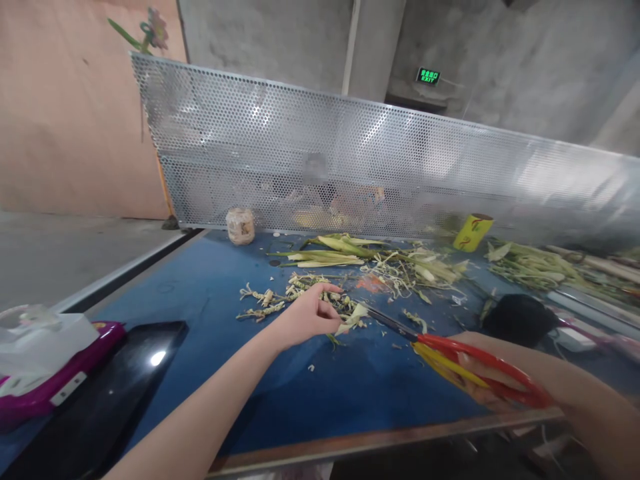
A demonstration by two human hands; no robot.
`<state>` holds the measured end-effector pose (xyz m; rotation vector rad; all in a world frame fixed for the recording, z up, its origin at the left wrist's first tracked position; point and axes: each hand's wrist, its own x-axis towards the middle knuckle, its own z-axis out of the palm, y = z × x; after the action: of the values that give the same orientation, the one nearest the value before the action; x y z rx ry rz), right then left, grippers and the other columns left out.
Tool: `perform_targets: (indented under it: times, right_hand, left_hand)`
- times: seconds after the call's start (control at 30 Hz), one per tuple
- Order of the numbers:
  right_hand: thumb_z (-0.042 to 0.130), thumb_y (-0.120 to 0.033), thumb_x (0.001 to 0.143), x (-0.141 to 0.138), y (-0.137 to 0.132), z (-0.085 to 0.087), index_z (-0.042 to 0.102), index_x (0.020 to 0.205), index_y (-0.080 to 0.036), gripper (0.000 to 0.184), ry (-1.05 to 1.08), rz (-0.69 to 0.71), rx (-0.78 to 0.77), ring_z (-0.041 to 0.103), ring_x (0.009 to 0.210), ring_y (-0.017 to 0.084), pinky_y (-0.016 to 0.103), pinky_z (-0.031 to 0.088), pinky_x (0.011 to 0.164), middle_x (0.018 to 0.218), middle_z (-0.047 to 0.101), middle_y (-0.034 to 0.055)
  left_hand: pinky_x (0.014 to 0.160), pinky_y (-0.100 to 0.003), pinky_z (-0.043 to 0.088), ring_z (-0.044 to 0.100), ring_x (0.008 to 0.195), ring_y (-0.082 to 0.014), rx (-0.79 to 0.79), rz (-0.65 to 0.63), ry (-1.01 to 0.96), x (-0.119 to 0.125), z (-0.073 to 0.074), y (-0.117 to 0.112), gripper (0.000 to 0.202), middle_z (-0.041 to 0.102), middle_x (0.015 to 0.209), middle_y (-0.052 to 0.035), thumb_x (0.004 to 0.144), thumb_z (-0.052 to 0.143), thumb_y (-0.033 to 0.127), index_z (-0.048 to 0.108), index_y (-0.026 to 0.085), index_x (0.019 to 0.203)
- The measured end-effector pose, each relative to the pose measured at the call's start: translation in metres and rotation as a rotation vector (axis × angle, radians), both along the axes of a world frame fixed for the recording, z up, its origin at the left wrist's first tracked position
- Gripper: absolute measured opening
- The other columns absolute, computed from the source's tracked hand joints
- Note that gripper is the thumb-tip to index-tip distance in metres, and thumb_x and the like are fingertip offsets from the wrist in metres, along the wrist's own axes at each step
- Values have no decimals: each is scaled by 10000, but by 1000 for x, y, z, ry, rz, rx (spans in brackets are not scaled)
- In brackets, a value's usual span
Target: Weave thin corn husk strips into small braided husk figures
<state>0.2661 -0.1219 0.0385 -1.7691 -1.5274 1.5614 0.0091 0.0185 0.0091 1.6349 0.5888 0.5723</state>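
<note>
My left hand (311, 315) is closed in a pinch on a pale green husk-like strip (353, 317), just above the blue tabletop. From the right, my right hand (473, 390) grips a pair of scissors (505, 372) with red and yellow handles. Their dark blades (393, 323) point left, with the tips at the strip; whether they touch it I cannot tell. Behind my left hand lies a heap of small knotted, twisted husk pieces (300, 283). A few more knotted pieces (260, 311) lie to its left.
Long green husks (340, 250) and curly shreds (400, 277) lie farther back. A perforated metal screen (280, 147) closes the far edge. A wrapped roll (241, 227) and a yellow cylinder (473, 233) stand before it. A dark tablet-like slab (105, 400) lies left, a black object (520, 320) right.
</note>
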Motion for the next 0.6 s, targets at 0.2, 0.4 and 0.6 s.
perform_targets:
  times: [0.2,0.4,0.6]
  right_hand:
    - [419,-715,640,5,-1,2,409,625,-162,553,94,90,55,308,366,39,176,257,342,470,343,-51]
    - [425,-739,607,4,2,0,384,581,-169,572,48,24,101,288,319,34,168,219,302,403,338,-55]
    - [418,-740,612,-9,4,3,392,534,-154,592,53,-5,108,286,267,11,140,210,276,354,348,-50]
  left_hand:
    - [601,-236,374,530,588,-109,9,18,6,0,1,0,577,612,639,8,602,628,137,380,141,1123]
    - [553,-208,338,498,544,-87,22,40,-17,1,-1,4,555,598,620,25,609,626,141,380,144,1107]
    - [554,-209,343,487,547,-83,36,44,-15,1,0,3,556,592,611,29,599,625,132,381,138,1099]
